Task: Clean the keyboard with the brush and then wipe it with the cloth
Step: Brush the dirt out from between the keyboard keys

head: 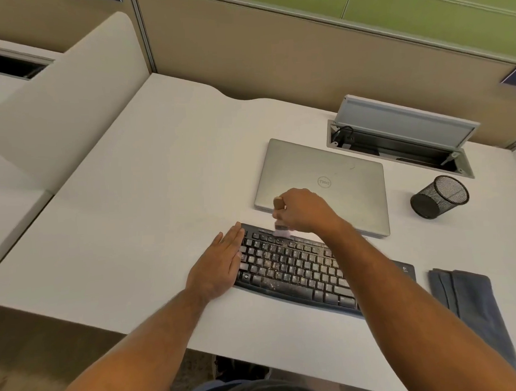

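While our left hand [221, 261] lies flat, fingers straight, against the dusty keyboard [294, 270] on the desk [140, 199], our right hand [302, 210] grips the brush [279, 218], bristles on the top row; the cloth [468, 299] lies right.

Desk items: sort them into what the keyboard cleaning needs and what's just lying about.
Needed: keyboard, brush gripped by the right hand, left hand steadying the keyboard's end, folded cloth.

Lying about: closed laptop, mesh pen cup, open cable hatch.

Office cubicle: partition panels [275, 48], desk [134, 199], laptop [323, 175], pen cup [438, 196].
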